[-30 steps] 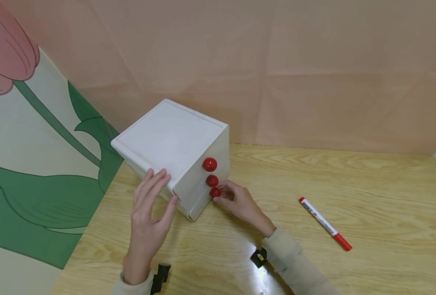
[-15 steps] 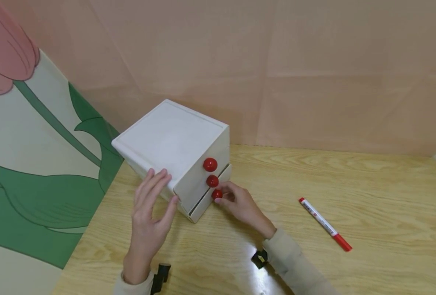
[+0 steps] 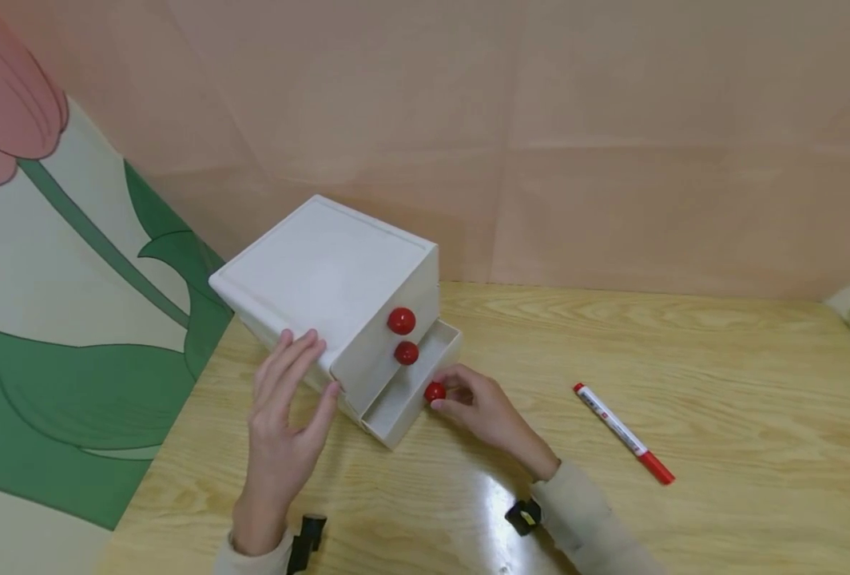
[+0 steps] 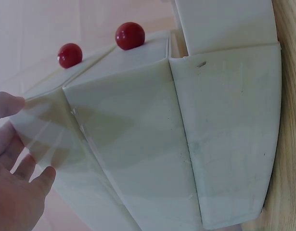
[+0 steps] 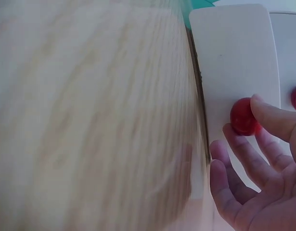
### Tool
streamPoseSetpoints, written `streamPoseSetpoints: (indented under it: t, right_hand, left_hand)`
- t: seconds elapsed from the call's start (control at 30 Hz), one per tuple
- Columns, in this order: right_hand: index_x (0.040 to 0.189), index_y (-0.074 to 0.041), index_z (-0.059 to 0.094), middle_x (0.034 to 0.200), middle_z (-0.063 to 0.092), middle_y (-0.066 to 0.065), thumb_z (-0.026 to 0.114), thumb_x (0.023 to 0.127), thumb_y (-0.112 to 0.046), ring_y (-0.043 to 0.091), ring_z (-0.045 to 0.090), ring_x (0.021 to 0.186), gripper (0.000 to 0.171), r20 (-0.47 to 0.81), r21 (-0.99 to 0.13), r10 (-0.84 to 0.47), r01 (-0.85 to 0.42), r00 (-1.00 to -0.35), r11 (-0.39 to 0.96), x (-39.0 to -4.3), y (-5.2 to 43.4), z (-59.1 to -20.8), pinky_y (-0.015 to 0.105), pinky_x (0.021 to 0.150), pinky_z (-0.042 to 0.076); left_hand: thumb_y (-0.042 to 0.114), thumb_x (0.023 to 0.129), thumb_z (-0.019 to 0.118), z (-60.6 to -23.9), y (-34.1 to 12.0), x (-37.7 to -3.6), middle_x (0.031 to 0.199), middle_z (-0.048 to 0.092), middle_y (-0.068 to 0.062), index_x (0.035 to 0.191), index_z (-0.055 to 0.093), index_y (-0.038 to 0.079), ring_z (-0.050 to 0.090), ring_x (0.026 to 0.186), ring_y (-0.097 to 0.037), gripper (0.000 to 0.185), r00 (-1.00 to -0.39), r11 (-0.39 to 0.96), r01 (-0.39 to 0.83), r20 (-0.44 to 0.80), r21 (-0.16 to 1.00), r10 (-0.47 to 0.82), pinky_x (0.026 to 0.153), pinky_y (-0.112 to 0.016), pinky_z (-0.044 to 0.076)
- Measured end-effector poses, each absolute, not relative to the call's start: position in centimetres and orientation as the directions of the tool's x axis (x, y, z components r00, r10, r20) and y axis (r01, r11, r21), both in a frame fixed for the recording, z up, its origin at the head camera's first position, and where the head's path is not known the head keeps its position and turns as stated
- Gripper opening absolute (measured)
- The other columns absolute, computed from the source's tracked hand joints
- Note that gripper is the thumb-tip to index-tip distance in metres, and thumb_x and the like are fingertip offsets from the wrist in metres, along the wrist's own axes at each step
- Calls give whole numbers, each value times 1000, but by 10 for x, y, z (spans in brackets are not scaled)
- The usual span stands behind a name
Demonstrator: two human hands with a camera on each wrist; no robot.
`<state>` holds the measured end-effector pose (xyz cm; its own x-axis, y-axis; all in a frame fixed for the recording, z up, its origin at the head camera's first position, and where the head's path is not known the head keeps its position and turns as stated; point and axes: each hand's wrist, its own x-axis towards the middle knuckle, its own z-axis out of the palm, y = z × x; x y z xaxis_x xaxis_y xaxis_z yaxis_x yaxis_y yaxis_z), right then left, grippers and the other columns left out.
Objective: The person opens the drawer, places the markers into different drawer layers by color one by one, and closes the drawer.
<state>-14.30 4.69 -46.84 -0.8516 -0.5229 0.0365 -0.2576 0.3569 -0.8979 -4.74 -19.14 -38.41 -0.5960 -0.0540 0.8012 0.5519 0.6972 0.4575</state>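
Head view: right hand [image 3: 484,411] pinching the red knob [image 3: 434,391] of the bottom drawer [image 3: 411,387], drawer pulled out, nothing visible inside. Left hand [image 3: 284,419] spread on the white drawer box [image 3: 324,271], fingers relaxed. Red marker [image 3: 622,434] well right of the fingers, print unreadable.

Left wrist view: fingertips [image 4: 8,106] touching the box wall [image 4: 138,139].

Right wrist view: thumb and fingers [image 5: 244,154] curled round the knob [image 5: 243,117].
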Motion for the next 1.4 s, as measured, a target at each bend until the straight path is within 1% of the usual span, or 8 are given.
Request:
streamPoseSetpoints:
  t: [0.23, 0.43, 0.57, 0.7, 1.0, 1.23, 1.4]
  right_hand:
    - [115, -7, 64, 108, 73, 10, 71, 90, -11, 19, 65, 94, 26, 34, -903, -524, -251, -851, 350, -140, 54, -470, 24, 83, 57]
    - [115, -9, 65, 108, 73, 7, 72, 90, -13, 17, 64, 96, 26, 8, -892, -520, -241, -854, 382, -138, 61, -470, 25, 84, 56]
    - [114, -10, 65, 106, 72, 5, 73, 89, -15, 15, 63, 93, 27, -3, -882, -514, -240, -858, 406, -136, 65, -470, 24, 82, 56]
    - [113, -9, 66, 103, 72, 4, 74, 89, -14, 15, 63, 91, 26, 5, -877, -510, -249, -860, 411, -133, 69, -469, 22, 80, 55]
    - [115, -7, 64, 106, 73, 9, 71, 91, -11, 16, 64, 91, 26, 3, -879, -514, -247, -858, 408, -127, 79, -468, 20, 77, 55]
    - [115, -7, 65, 109, 74, 9, 72, 90, -12, 17, 65, 95, 27, -20, -879, -487, -217, -873, 425, -121, 86, -466, 21, 81, 55]
    - [114, -6, 65, 108, 74, 9, 72, 89, -11, 17, 66, 94, 27, -23, -880, -477, -208, -879, 426, -117, 92, -463, 21, 81, 56]
  left_hand:
    - [2, 84, 68, -384, -192, -47, 136, 61, -20, 126, 64, -2, 42, 142, -33, 43, -607, 700, 542, 793, 465, -58, 125, -36, 30]
    - [6, 87, 66, -385, -192, -48, 135, 61, -21, 126, 63, -3, 42, 141, -34, 40, -599, 695, 553, 799, 460, -51, 125, -37, 30]
    - [8, 89, 65, -385, -193, -48, 135, 61, -21, 127, 63, -3, 42, 141, -34, 39, -596, 693, 558, 802, 456, -48, 125, -38, 30]
    - [7, 88, 65, -385, -193, -47, 135, 61, -21, 127, 63, -3, 42, 141, -34, 40, -598, 694, 556, 800, 457, -49, 125, -37, 30]
    - [1, 83, 67, -384, -192, -47, 135, 61, -21, 126, 64, -3, 42, 142, -33, 43, -602, 688, 557, 797, 466, -53, 125, -37, 30]
    - [2, 83, 67, -384, -192, -48, 135, 61, -21, 126, 64, -3, 43, 141, -34, 43, -588, 693, 562, 807, 452, -50, 125, -39, 30]
    - [2, 83, 67, -384, -192, -47, 134, 61, -21, 125, 64, -4, 43, 141, -34, 43, -587, 694, 560, 808, 451, -52, 125, -39, 30]
